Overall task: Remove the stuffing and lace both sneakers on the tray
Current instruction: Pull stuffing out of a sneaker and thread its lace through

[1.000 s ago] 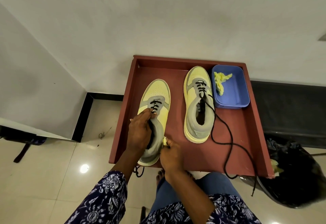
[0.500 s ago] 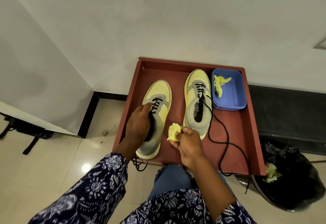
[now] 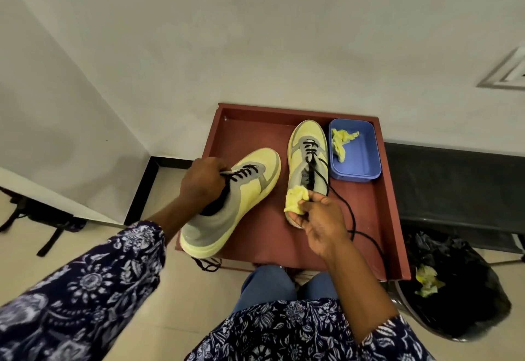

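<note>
Two yellow-and-grey sneakers with black laces sit on a red-brown tray (image 3: 377,218). My left hand (image 3: 203,181) grips the left sneaker (image 3: 244,198) at its collar and tongue; the shoe is tilted, its heel over the tray's near-left edge. My right hand (image 3: 321,218) pinches a crumpled yellow wad of stuffing (image 3: 296,200) in front of the heel of the right sneaker (image 3: 306,156). That sneaker lies flat, and its long black lace (image 3: 352,218) trails loose across the tray to the near edge.
A blue tub (image 3: 360,158) at the tray's back right holds another yellow wad (image 3: 341,143). A black bin bag (image 3: 454,284) with yellow scraps stands right of the tray. A wall rises behind the tray. My knees are below its near edge.
My right hand has pulled the yellow wad out of the left sneaker and carried it rightward. My left hand has tipped and turned that sneaker, toe swinging right.
</note>
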`<state>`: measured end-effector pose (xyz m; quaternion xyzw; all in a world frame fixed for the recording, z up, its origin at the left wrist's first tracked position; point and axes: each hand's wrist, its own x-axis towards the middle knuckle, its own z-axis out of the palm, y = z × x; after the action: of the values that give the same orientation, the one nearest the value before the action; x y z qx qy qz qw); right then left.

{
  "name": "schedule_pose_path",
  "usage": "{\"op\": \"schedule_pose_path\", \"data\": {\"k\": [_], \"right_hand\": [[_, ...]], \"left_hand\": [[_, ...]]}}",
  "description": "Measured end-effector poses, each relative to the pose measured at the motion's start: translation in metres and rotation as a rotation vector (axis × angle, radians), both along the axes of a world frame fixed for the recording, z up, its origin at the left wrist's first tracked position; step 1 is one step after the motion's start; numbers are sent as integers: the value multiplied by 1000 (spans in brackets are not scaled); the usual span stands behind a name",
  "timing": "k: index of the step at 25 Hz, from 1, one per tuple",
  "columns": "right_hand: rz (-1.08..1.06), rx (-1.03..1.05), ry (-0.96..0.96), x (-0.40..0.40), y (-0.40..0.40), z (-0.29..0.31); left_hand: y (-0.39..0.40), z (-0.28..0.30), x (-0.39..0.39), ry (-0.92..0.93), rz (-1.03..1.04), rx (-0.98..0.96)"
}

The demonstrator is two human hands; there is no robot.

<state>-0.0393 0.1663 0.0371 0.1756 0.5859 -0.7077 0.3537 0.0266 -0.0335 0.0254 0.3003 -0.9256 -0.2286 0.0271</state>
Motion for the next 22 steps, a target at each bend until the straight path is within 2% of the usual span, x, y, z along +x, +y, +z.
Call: {"op": "schedule_pose_path", "data": {"k": [6, 12, 16, 19, 22], "right_hand": [[-9, 21, 72, 1, 6, -1], [-25, 27, 77, 7, 13, -6], [-25, 14, 74, 12, 16, -5], [0, 17, 74, 22, 14, -10], [107, 84, 128, 39, 10, -21]], "left_hand": [[-19, 41, -2, -17, -323, -127], [-52, 64, -13, -152, -671, -512], [-64, 67, -22, -89, -1015, -745], [-61, 60, -35, -143, -1175, -811], [-57, 46, -50, -119, -1275, -819]]}}
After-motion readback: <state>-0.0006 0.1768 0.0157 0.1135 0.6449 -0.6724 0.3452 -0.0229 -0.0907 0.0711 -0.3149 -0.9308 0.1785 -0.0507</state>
